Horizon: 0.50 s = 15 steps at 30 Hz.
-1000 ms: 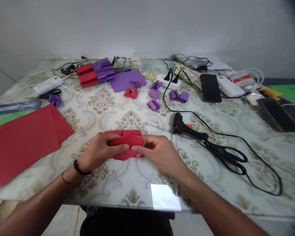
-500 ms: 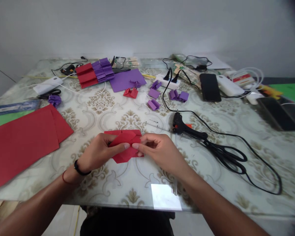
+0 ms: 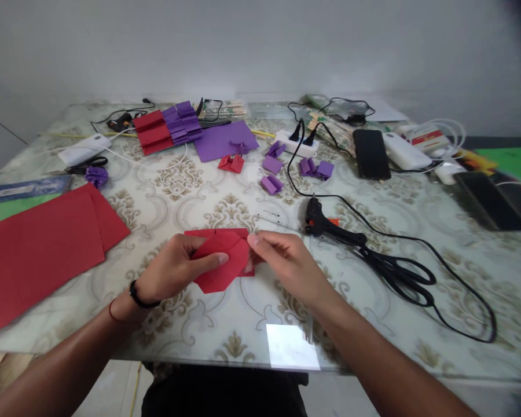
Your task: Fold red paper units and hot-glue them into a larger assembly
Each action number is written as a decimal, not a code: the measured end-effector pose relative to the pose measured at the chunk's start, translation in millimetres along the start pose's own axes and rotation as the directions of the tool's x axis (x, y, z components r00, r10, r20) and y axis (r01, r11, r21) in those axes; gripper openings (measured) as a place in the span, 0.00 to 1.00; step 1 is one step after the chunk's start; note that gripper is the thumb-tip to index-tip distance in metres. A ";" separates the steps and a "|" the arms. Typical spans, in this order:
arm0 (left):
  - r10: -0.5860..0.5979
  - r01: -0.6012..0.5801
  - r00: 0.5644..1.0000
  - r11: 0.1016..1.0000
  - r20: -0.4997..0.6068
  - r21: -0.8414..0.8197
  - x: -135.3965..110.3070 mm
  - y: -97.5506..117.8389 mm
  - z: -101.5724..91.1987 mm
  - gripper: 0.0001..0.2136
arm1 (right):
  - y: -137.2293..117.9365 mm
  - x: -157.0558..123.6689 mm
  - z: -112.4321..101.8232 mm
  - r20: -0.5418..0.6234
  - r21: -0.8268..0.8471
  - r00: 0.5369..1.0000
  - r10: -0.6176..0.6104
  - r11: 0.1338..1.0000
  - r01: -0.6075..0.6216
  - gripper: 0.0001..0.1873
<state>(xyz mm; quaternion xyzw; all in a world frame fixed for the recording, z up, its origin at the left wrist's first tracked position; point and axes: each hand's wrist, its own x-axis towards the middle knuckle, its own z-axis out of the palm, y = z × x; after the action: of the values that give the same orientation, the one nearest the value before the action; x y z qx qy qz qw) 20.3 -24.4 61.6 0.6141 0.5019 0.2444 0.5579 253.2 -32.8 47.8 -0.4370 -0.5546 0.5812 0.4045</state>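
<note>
A folded piece of red paper (image 3: 219,275) is held between my two hands over the near middle of the table. My left hand (image 3: 180,266) grips its left side, thumb on top and fingers behind. On the upper right edge, my right hand (image 3: 282,260) pinches the paper between thumb and fingers. Behind and under it lies another folded red paper piece (image 3: 217,232), mostly covered. To the right rests a black glue gun (image 3: 330,226), and beside it are black-handled scissors (image 3: 399,275).
Large red sheets (image 3: 43,249) cover the left side. Small purple folded papers (image 3: 272,165) and a red folded piece (image 3: 231,163) lie farther back. A white power strip (image 3: 295,145), a phone (image 3: 371,154) and a looping black cord (image 3: 417,237) occupy the back and right.
My right fingers have shifted up and outward along the red paper's right edge. The paper now looks wider and flatter, while my left hand stays nearly in place.
</note>
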 end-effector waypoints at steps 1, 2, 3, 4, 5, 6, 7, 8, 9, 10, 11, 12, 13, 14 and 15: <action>-0.023 0.023 1.000 1.000 -0.009 -0.020 -0.1 0.0 -0.2 0.19 | 1.5 1.9 -2.1 -0.031 0.063 1.000 0.004 0.998 -0.002 0.21; -0.044 0.043 0.999 0.998 -0.024 -0.041 -0.2 0.0 -0.5 0.19 | 2.8 3.9 -4.8 -0.060 0.128 0.998 0.012 0.992 -0.004 0.19; -0.052 0.049 0.997 0.997 -0.059 -0.063 -0.3 -0.1 -0.7 0.19 | 3.6 5.8 -7.8 -0.083 0.180 0.996 0.023 0.984 -0.007 0.16; -0.059 0.052 0.994 0.995 -0.087 -0.086 -0.4 -0.3 -0.8 0.19 | 3.9 7.6 -11.2 -0.097 0.211 0.995 0.034 0.977 -0.013 0.16; -0.065 0.054 0.992 0.993 -0.105 -0.108 -0.4 -0.6 -1.0 0.19 | 3.8 9.1 -14.7 -0.108 0.223 0.993 0.046 0.975 -0.021 0.17; -0.070 0.055 0.991 0.990 -0.114 -0.128 -0.4 -1.1 -1.0 0.20 | 3.4 10.5 -18.1 -0.127 0.226 0.990 0.055 0.974 -0.026 0.19; -0.073 0.056 0.990 0.988 -0.118 -0.142 -0.4 -1.6 -1.0 0.20 | 2.8 11.8 -21.4 -0.153 0.226 0.987 0.057 0.974 -0.021 0.21; -0.075 0.057 0.990 0.987 -0.117 -0.149 -0.4 -2.2 -0.9 0.20 | 2.4 13.1 -24.4 -0.186 0.221 0.981 0.047 0.975 -0.004 0.22; -0.077 0.060 0.990 0.987 -0.114 -0.151 -0.5 -2.8 -0.8 0.20 | 2.2 14.4 -27.2 -0.224 0.211 0.974 0.027 0.977 0.022 0.21; -0.078 0.061 0.991 0.987 -0.111 -0.146 -0.6 -3.2 -0.6 0.20 | 2.3 15.9 -29.7 -0.263 0.197 0.965 0.004 0.979 0.050 0.19; -0.076 0.061 0.991 0.989 -0.110 -0.136 -0.8 -3.4 -0.4 0.20 | 2.9 17.4 -32.0 -0.295 0.183 0.955 -0.020 0.980 0.077 0.18; -0.070 0.056 0.992 0.991 -0.109 -0.124 -1.0 -3.3 -0.1 0.20 | 3.8 19.0 -34.2 -0.319 0.169 0.947 -0.039 0.981 0.097 0.17; -0.059 0.047 0.992 0.993 -0.108 -0.111 -1.2 -2.9 0.1 0.20 | 4.8 20.6 -36.2 -0.334 0.157 0.941 -0.053 0.981 0.111 0.17; -0.045 0.034 0.994 0.994 -0.103 -0.099 -1.5 -2.2 0.2 0.20 | 5.9 21.9 -38.1 -0.340 0.149 0.938 -0.061 0.982 0.118 0.17; -0.031 0.023 0.995 0.996 -0.095 -0.091 -1.7 -1.4 0.3 0.19 | 7.0 23.1 -39.6 -0.344 0.144 0.937 -0.065 0.982 0.121 0.17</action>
<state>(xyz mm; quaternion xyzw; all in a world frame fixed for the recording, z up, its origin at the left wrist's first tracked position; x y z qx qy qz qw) 19.4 -26.2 60.6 0.5691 0.5252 0.2885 0.5631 284.5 0.4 39.4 -0.4685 -0.4479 0.5213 0.5551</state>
